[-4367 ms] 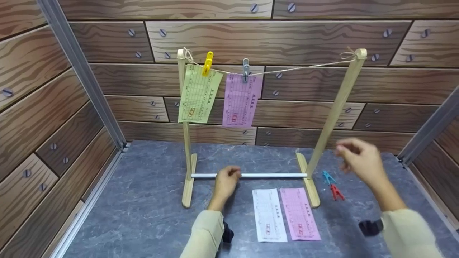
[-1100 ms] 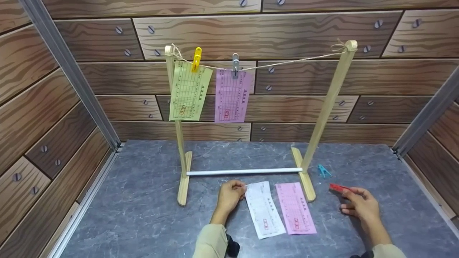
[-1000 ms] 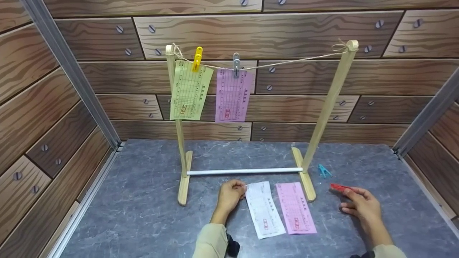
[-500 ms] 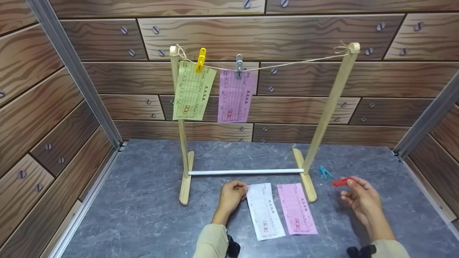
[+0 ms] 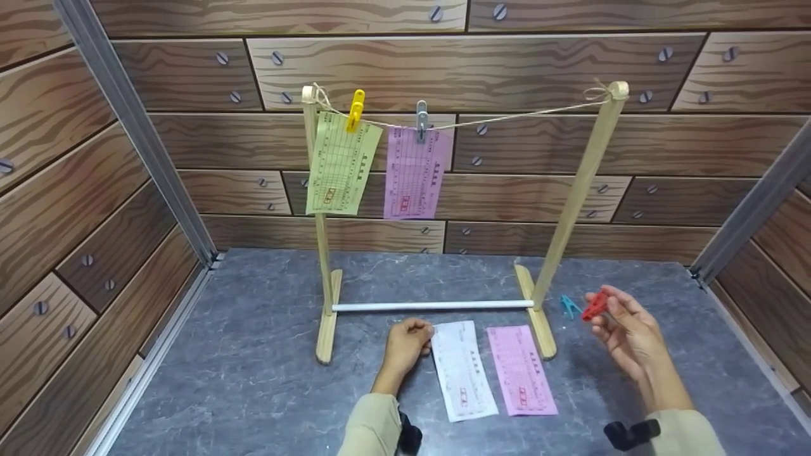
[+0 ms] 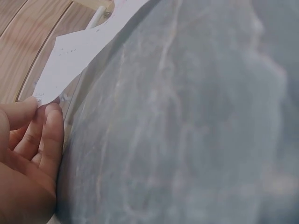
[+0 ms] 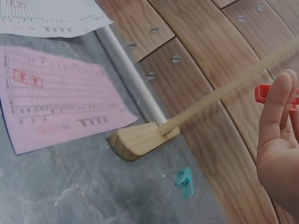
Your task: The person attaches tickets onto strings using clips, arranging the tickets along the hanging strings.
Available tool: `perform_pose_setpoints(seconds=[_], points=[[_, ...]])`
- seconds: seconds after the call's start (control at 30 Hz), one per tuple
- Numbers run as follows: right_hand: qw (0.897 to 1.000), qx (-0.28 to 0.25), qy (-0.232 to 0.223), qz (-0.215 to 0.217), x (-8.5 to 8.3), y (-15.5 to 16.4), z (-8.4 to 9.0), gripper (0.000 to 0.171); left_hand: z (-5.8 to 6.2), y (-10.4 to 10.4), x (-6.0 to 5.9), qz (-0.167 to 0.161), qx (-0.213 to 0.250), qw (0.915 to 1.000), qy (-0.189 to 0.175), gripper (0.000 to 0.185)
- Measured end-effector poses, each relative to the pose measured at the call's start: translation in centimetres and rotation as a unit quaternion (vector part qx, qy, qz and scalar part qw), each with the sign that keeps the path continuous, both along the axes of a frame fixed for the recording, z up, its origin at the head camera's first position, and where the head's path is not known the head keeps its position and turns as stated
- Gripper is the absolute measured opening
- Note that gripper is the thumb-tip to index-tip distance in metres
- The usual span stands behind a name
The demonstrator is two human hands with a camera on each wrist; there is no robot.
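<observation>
1. Seen from the head, the left hand [image 5: 405, 348] is pinching the white paper [image 5: 464, 373] by its 11 o'clock corner, so that grip is grasping paper between thumb and fingers.
2. The white paper is lying mostly on the grey desk [image 5: 241, 380], at 4 o'clock from the left hand.
3. The right hand [image 5: 633, 335] is holding the red clip [image 5: 594, 305] off the desk; its grip is grasping the clip between thumb and fingers, at 11 o'clock from the palm.
4. The blue clip [image 7: 185, 183] is lying on the desk, showing just at 9 o'clock from the red clip in the head view.
5. The pink paper [image 5: 521, 370] is resting at 3 o'clock from the white paper, close beside it with a narrow gap.
6. Beyond both papers, toward 12 o'clock, the wooden stand [image 5: 576, 202] is standing, a white rod [image 5: 437, 306] joining its two feet.
7. A string [image 5: 526, 114] is sagging between its post tops.
8. On the string, the yellow clip [image 5: 356, 109] is holding the green paper [image 5: 342, 168]; at 3 o'clock from that, the grey clip [image 5: 422, 117] is holding the purple paper [image 5: 415, 177].
</observation>
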State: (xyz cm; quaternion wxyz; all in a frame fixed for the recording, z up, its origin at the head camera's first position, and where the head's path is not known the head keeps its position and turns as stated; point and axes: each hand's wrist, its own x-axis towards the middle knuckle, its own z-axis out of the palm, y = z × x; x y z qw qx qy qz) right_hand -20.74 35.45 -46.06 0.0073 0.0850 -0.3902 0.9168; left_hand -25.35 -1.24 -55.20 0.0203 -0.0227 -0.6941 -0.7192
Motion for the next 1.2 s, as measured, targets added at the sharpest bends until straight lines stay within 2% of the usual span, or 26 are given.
perform_pose_setpoints(seconds=[0.17,0.37,0.7,0.93,1.07,1.2], points=[[0.999,-0.010,0.021,0.028,0.0,-0.3,0.7,0.031,0.4,-0.1,-0.1,0.015,-0.011,0.9998,-0.010,0.008],[0.998,-0.004,0.047,0.049,-0.2,-0.5,1.2,0.032,1.6,-0.2,-0.5,0.045,-0.050,0.9977,0.012,0.007],[0.998,0.033,0.041,0.036,-0.2,-0.6,2.2,0.029,4.4,-0.2,-1.3,0.077,-0.134,0.9852,0.075,0.006],[0.997,0.053,0.042,0.027,-0.1,-0.9,3.1,0.027,6.0,-0.1,-1.4,0.078,-0.145,0.9796,0.116,0.007],[0.997,0.065,0.042,0.022,-0.2,-1.0,3.9,0.025,7.3,0.0,-1.5,0.077,-0.152,0.9774,0.126,0.007],[0.995,0.083,0.042,0.019,-0.3,-1.1,4.7,0.025,8.7,0.0,-1.5,0.082,-0.170,0.9715,0.144,0.006]])
